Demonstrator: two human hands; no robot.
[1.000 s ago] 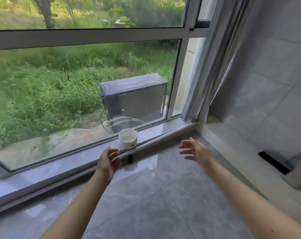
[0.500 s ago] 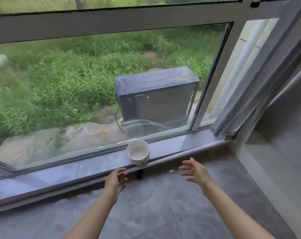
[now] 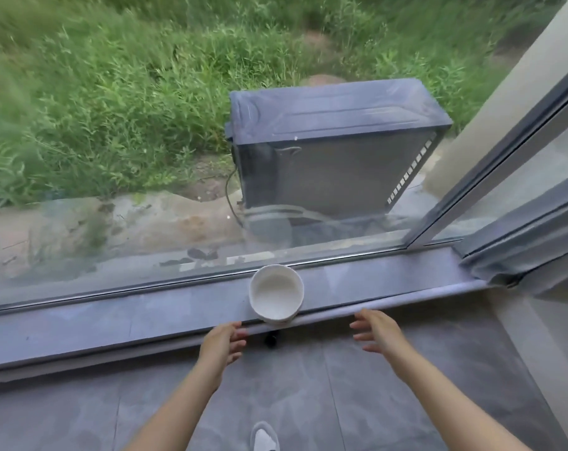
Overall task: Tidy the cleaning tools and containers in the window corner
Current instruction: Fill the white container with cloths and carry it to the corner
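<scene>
Bowl: white bowl [image 3: 276, 292] on window sill [image 3: 113, 315], overhanging its front edge.
Left hand [image 3: 222, 345]: near bowl's left, fingers loosely spread, empty.
Right hand [image 3: 375, 332]: right of bowl, fingers apart, empty.

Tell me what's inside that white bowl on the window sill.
The white bowl on the window sill looks empty: only its pale inner surface shows. Under its overhanging front edge a small dark object sits on the floor; the bowl partly covers it, so I cannot identify it.
</scene>
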